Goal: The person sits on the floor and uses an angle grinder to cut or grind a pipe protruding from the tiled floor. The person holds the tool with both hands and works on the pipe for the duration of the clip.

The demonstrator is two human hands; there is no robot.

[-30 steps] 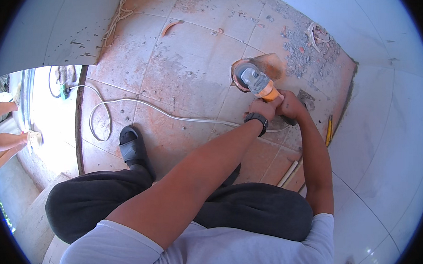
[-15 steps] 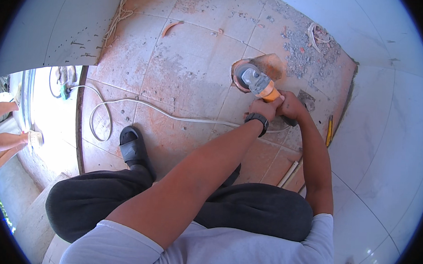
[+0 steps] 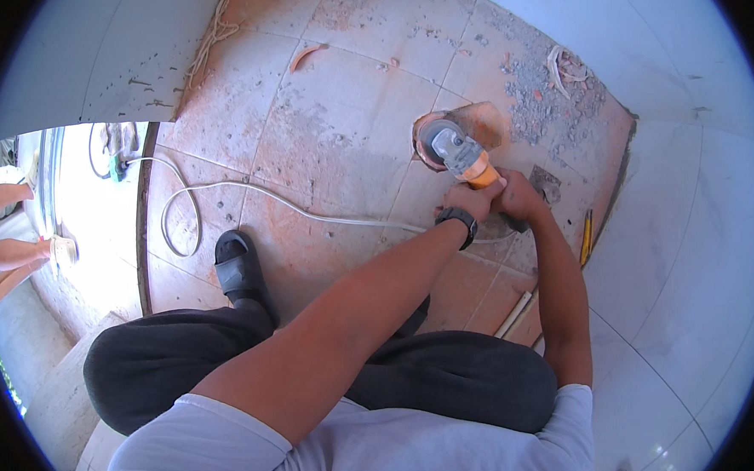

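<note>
An angle grinder [image 3: 460,154] with a grey metal head and orange body is gripped in both my hands. My left hand [image 3: 471,201], below a black wristwatch [image 3: 458,225], is closed round its orange part. Close beside it, my right hand [image 3: 515,196] is wrapped round the rear of the body, most of which is hidden by the hands. The grinder's disc [image 3: 434,139] sits at the left rim of a rough hole [image 3: 485,124] cut in the tiled floor [image 3: 341,106]. Whether the disc is spinning cannot be made out.
A white cord [image 3: 297,207] runs leftward across the floor to a green connector [image 3: 116,167] by the doorway. Grey rubble [image 3: 548,99] lies beyond the hole. A yellow tool [image 3: 587,238] rests along the right wall. Another person's legs [image 3: 14,251] show at far left.
The grinder stays at the hole's left rim, its head turned very slightly. Both hands keep their hold, and the view has shifted a little.
</note>
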